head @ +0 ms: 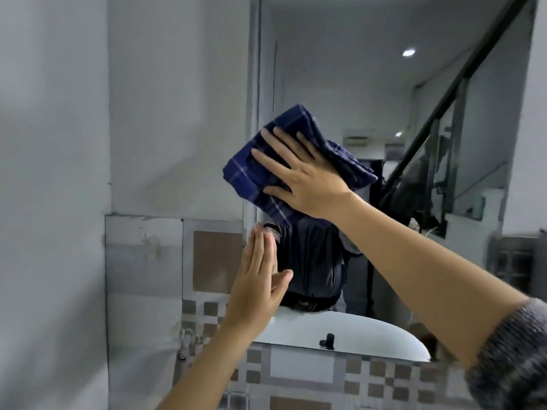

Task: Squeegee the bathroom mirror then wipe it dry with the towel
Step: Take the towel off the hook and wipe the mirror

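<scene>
Now right hand (305, 176), fingers spread flat, presses folded blue plaid towel (254, 173) against mirror (355, 84), frame centre. Left hand (257, 279) open, empty, palm at mirror's lower left edge.

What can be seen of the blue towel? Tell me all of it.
The towel is dark blue with thin pale check lines, soft woven cloth by its look, folded into a thick pad. It sits tilted, flat against the mirror near its left edge. The right hand presses on it with open, spread fingers. The left hand is below it, apart from it. Whether it is damp cannot be told.
</scene>
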A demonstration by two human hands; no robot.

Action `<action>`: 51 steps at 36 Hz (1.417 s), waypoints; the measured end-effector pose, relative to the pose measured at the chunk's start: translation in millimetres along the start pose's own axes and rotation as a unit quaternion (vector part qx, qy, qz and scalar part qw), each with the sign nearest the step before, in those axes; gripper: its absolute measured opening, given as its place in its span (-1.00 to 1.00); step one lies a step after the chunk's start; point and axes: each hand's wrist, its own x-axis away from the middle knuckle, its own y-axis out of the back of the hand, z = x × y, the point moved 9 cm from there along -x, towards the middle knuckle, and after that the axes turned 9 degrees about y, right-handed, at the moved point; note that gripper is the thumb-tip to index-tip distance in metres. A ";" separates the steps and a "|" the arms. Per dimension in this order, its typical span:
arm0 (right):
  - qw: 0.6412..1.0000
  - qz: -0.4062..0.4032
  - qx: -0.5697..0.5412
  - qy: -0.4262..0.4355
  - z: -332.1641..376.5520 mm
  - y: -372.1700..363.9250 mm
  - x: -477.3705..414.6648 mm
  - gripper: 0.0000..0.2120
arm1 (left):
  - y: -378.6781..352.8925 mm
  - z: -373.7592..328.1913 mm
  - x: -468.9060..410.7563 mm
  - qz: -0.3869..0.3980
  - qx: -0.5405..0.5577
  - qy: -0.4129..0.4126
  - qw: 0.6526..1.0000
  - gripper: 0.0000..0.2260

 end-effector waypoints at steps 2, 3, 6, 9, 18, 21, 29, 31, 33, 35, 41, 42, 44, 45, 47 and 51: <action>0.999 0.026 -0.002 0.043 -4.8 -1.3 15.1 -0.41 | -0.8 -0.9 2.1 0.002 0.000 -0.002 1.000 -0.29; 0.998 0.034 -0.005 0.054 -10.0 0.1 24.1 -0.41 | -0.8 -1.0 2.2 0.003 0.001 -0.003 1.000 -0.29; 0.998 0.046 0.020 0.038 -36.6 7.5 56.3 -0.40 | -0.4 -1.4 2.2 0.004 0.000 -0.004 1.000 -0.30; 0.998 0.030 0.029 -0.041 -70.6 21.3 91.1 -0.40 | 0.1 -1.2 1.9 0.004 0.001 0.000 1.000 -0.29; 0.900 -0.118 -0.038 -0.419 -143.4 47.8 198.1 -0.42 | 2.4 -4.0 2.3 0.007 0.004 0.007 1.000 -0.30; 0.846 -0.146 -0.035 -0.512 -137.1 45.5 224.6 -0.41 | 7.9 -2.7 -1.5 -0.004 -0.001 0.007 1.000 -0.31; 0.746 -0.200 -0.076 -0.631 -91.2 21.9 233.8 -0.40 | 48.1 -17.9 -71.6 -0.049 -0.002 -0.054 0.997 -0.41; 0.739 -0.200 -0.078 -0.639 -78.6 17.2 225.5 -0.40 | 61.8 -23.8 -95.6 -0.065 -0.012 -0.068 0.996 -0.45; 0.743 -0.197 -0.079 -0.634 -66.4 13.0 213.3 -0.40 | 74.9 -26.2 -118.7 -0.082 -0.018 -0.068 0.994 -0.48; 0.754 -0.194 -0.083 -0.622 -54.9 8.4 198.2 -0.40 | 85.9 -28.9 -139.2 -0.095 -0.022 -0.071 0.993 -0.49; 0.832 -0.173 -0.101 -0.517 -7.4 -7.5 130.2 -0.40 | 103.9 -36.4 -175.0 -0.084 -0.020 -0.101 0.991 -0.44; 0.853 -0.161 -0.104 -0.486 4.3 -12.1 116.9 -0.40 | 105.6 -36.4 -176.5 -0.081 -0.019 -0.108 0.991 -0.44; 0.894 -0.129 -0.113 -0.414 33.1 -23.2 93.3 -0.42 | 108.3 -36.2 -176.6 -0.079 -0.023 -0.123 0.989 -0.44; 0.914 -0.112 -0.114 -0.372 50.2 -29.1 84.3 -0.43 | 109.0 -36.0 -176.3 -0.080 -0.024 -0.128 0.988 -0.44; 0.955 -0.070 -0.106 -0.267 87.5 -40.1 73.9 -0.45 | 108.6 -35.4 -175.4 -0.082 -0.023 -0.129 0.988 -0.44; 0.997 0.002 -0.073 -0.015 135.8 -58.3 89.2 -0.49 | 106.0 -36.3 -171.9 -0.090 -0.021 -0.114 0.989 -0.44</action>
